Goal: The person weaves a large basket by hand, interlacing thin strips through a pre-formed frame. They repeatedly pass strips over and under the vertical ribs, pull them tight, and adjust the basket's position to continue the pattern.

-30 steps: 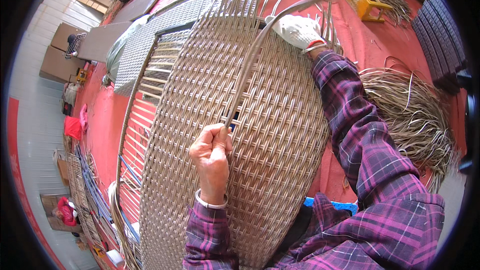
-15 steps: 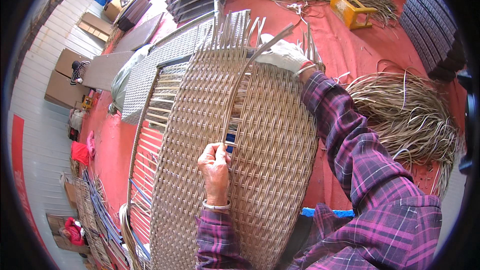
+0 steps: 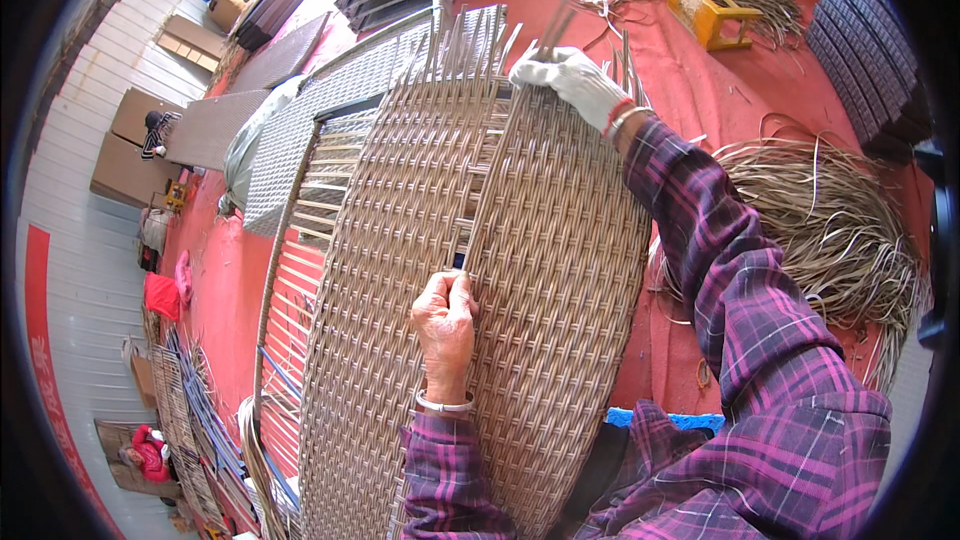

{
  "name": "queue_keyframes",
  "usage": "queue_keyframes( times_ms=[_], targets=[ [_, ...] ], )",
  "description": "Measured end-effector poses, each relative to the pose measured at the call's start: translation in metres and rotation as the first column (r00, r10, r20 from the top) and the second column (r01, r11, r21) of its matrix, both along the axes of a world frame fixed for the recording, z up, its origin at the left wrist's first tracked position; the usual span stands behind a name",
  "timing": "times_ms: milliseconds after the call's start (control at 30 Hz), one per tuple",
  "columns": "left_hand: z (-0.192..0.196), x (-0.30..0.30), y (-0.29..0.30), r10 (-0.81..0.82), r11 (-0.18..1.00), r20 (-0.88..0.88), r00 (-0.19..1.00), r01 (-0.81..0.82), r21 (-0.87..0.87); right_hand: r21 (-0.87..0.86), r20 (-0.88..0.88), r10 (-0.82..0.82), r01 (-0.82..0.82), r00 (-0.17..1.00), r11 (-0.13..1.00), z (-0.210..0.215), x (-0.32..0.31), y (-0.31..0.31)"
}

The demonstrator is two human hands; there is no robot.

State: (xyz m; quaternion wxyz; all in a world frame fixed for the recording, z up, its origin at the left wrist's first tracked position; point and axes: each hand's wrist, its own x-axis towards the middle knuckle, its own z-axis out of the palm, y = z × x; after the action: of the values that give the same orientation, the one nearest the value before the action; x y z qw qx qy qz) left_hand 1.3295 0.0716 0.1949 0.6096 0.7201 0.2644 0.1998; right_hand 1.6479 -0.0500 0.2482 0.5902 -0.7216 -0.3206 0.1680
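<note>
A large brown woven wicker panel [image 3: 560, 270] stretches away in front of me, with a narrow unwoven gap running down its middle. My left hand [image 3: 443, 325], bare, is closed in a pinch at the gap's near end; its fingertips hide what they hold. At the panel's far edge my right hand [image 3: 575, 82], in a white glove, is closed round wicker strips [image 3: 556, 28]. Their upper ends rise above the glove, blurred by motion. More loose strip ends [image 3: 455, 48] stand up along the far edge to the left of this hand.
Beside the panel on the left is a frame with bare slats [image 3: 325, 185]. Bundles of loose strips [image 3: 820, 230] lie on the red floor covering at right, below a yellow stool [image 3: 712, 12]. Stacked dark panels [image 3: 865, 50] stand far right. Other people [image 3: 150, 455] are at the left.
My right hand has shifted slightly to the right and closed on the strips. The long strip that lay across the gap is drawn away from it. My left hand has moved slightly up and right.
</note>
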Motion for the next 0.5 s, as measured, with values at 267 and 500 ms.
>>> queue_keyframes(
  times_ms=[267, 500],
  targets=[
    [0.009, -0.002, -0.004, -0.047, 0.995, 0.005, 0.999, 0.047, -0.086, -0.273, 0.485, 0.075, 0.069, 0.871, 0.960, -0.023, 0.048, 0.034],
    [0.020, -0.025, 0.003, -0.150, 0.978, -0.085, 0.985, 0.135, -0.160, -0.526, 0.621, 0.300, 0.102, 0.724, 0.844, -0.042, 0.081, 0.032]
  ],
)
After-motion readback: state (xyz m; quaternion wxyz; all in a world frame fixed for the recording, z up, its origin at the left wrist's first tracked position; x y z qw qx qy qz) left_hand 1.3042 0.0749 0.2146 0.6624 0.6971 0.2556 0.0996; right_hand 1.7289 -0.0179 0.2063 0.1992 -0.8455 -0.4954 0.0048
